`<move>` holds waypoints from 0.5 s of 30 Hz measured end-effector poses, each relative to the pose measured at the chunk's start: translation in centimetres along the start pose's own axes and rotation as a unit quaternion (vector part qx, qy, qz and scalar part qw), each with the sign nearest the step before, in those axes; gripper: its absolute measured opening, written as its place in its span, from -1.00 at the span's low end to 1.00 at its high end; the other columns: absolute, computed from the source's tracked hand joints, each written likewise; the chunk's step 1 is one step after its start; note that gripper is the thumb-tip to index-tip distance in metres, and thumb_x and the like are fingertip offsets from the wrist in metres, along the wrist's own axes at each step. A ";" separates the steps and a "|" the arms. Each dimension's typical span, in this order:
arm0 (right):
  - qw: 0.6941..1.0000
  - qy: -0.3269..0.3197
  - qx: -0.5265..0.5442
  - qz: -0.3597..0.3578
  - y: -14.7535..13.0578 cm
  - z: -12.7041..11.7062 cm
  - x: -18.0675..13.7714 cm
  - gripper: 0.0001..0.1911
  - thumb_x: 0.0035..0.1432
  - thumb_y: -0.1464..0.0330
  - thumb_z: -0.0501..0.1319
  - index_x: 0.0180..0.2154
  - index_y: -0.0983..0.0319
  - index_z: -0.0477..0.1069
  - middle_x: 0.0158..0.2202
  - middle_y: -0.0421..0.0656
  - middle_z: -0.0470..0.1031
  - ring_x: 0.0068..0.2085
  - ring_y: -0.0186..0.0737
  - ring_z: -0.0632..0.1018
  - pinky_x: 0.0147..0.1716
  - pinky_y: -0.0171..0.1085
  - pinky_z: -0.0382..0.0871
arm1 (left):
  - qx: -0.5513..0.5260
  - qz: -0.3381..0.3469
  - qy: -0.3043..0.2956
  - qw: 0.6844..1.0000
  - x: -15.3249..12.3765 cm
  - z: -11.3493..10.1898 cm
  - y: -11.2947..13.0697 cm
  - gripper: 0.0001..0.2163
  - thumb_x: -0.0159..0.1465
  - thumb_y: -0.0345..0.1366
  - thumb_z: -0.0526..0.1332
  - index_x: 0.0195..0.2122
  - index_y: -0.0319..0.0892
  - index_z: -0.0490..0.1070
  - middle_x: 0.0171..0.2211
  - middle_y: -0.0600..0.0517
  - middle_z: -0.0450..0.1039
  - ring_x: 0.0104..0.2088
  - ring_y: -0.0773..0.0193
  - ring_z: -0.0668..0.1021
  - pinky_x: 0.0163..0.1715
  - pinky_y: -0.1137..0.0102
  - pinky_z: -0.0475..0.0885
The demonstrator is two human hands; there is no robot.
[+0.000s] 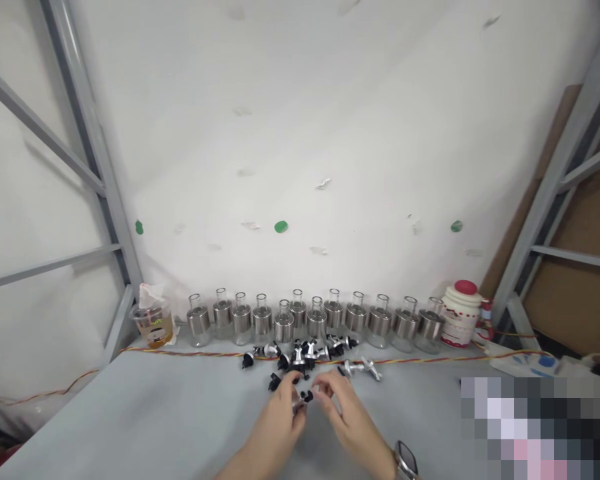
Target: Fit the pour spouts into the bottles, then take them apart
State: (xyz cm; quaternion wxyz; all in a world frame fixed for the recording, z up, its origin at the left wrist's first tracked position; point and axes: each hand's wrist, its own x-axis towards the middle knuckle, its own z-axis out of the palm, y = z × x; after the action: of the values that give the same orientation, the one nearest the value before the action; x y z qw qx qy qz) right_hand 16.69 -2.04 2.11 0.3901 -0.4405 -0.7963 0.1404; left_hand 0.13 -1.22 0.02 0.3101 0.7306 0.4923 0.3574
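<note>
My left hand (280,410) is closed around a silver-and-black bottle pourer (304,399), low over the near part of the table. The pourer's black end points right, toward my right hand (343,403). My right hand's fingers are curled together beside that end, and a small pale bit shows at their tips, too small to name. Just beyond both hands lies a loose pile of similar pourers (299,358), silver with black parts. Two silver ones (365,368) lie apart on the right. My fingers partly hide a black-ended one (275,382).
Behind the pile stand several glass bottles (283,327) with metal sleeves and uncapped necks. A plastic cup (153,327) is at left, a white jar with red lid (461,317) at right. A twisted wire (420,361) crosses the grey table (145,413); a power strip (523,362) lies right.
</note>
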 end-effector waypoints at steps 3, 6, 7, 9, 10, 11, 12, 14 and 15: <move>0.997 -0.042 -0.046 -0.043 -0.3 0.4 0.0 -0.90 0.20 0.35 0.02 -0.26 0.16 0.28 -0.29 -0.17 0.36 -0.26 -0.20 0.37 -0.24 -0.21 0.28 | 0.027 0.010 -0.039 0.999 -0.2 0.1 0.4 -0.59 0.09 -0.42 0.08 0.00 -0.21 0.15 -0.12 -0.11 0.31 -0.14 0.17 0.40 -0.11 0.30 0.26; 0.993 -0.038 -0.102 -0.053 0.2 1.0 0.1 -0.85 0.20 0.44 -0.01 -0.38 0.19 0.27 -0.35 -0.18 0.36 -0.29 -0.19 0.36 -0.26 -0.19 0.26 | 0.009 0.015 -0.037 0.999 -0.2 0.1 0.9 -0.57 0.06 -0.43 0.12 0.00 -0.22 0.14 -0.10 -0.11 0.29 -0.11 0.19 0.37 -0.07 0.31 0.23; 0.992 -0.031 -0.118 -0.044 0.5 1.1 0.1 -0.84 0.20 0.45 -0.02 -0.41 0.21 0.25 -0.37 -0.18 0.36 -0.31 -0.19 0.36 -0.27 -0.19 0.26 | 0.005 0.022 -0.035 0.999 -0.2 0.1 1.1 -0.60 0.07 -0.42 0.12 -0.02 -0.21 0.16 -0.11 -0.10 0.29 -0.11 0.19 0.37 -0.07 0.32 0.23; 0.990 -0.015 -0.139 -0.011 0.9 1.2 0.2 -0.83 0.20 0.44 0.00 -0.45 0.22 0.22 -0.41 -0.17 0.36 -0.33 -0.18 0.36 -0.31 -0.20 0.26 | 0.012 0.036 -0.046 0.998 -0.2 -0.1 1.3 -0.69 0.10 -0.40 0.11 -0.09 -0.19 0.22 -0.14 -0.07 0.30 -0.15 0.21 0.38 -0.10 0.34 0.26; 0.989 -0.010 -0.145 0.009 1.1 1.1 0.3 -0.82 0.20 0.43 0.00 -0.46 0.21 0.21 -0.42 -0.18 0.35 -0.35 -0.19 0.36 -0.33 -0.21 0.26 | 0.023 0.042 -0.058 0.997 -0.2 -0.2 1.4 -0.72 0.11 -0.39 0.11 -0.12 -0.17 0.24 -0.16 -0.05 0.31 -0.17 0.21 0.40 -0.13 0.35 0.27; 0.988 -0.009 -0.150 0.025 1.2 1.0 0.3 -0.82 0.20 0.41 0.00 -0.47 0.21 0.21 -0.43 -0.18 0.35 -0.36 -0.19 0.36 -0.35 -0.22 0.26 | 0.035 0.046 -0.071 0.996 -0.2 -0.3 1.4 -0.74 0.11 -0.40 0.11 -0.14 -0.16 0.26 -0.18 -0.04 0.32 -0.19 0.21 0.40 -0.15 0.35 0.28; 0.987 -0.013 -0.153 0.035 1.2 0.9 0.3 -0.81 0.20 0.39 0.00 -0.47 0.21 0.21 -0.43 -0.19 0.35 -0.36 -0.20 0.36 -0.36 -0.23 0.25 | 0.048 0.047 -0.080 0.995 -0.2 -0.4 1.4 -0.75 0.11 -0.40 0.12 -0.15 -0.15 0.27 -0.19 -0.03 0.33 -0.21 0.22 0.41 -0.16 0.36 0.29; 0.987 -0.034 -0.153 0.034 1.3 0.5 0.4 -0.83 0.20 0.36 0.02 -0.46 0.20 0.23 -0.42 -0.20 0.36 -0.36 -0.20 0.37 -0.36 -0.24 0.25 | 0.065 0.045 -0.080 0.994 -0.2 -0.5 1.2 -0.73 0.10 -0.40 0.13 -0.13 -0.15 0.27 -0.17 -0.03 0.33 -0.20 0.21 0.42 -0.16 0.36 0.28; 0.987 -0.049 -0.148 0.026 1.3 0.3 0.4 -0.84 0.20 0.36 0.02 -0.44 0.19 0.24 -0.41 -0.21 0.37 -0.36 -0.20 0.37 -0.35 -0.25 0.24 | 0.069 0.043 -0.073 0.994 -0.2 -0.5 1.0 -0.72 0.11 -0.38 0.14 -0.11 -0.15 0.26 -0.14 -0.04 0.33 -0.18 0.21 0.42 -0.14 0.36 0.28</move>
State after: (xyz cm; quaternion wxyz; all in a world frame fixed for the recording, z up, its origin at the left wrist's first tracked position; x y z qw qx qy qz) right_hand 17.09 -0.89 1.35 0.2777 -0.5064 -0.8147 0.0524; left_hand 0.16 -1.69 1.06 0.2786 0.7948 0.4602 0.2810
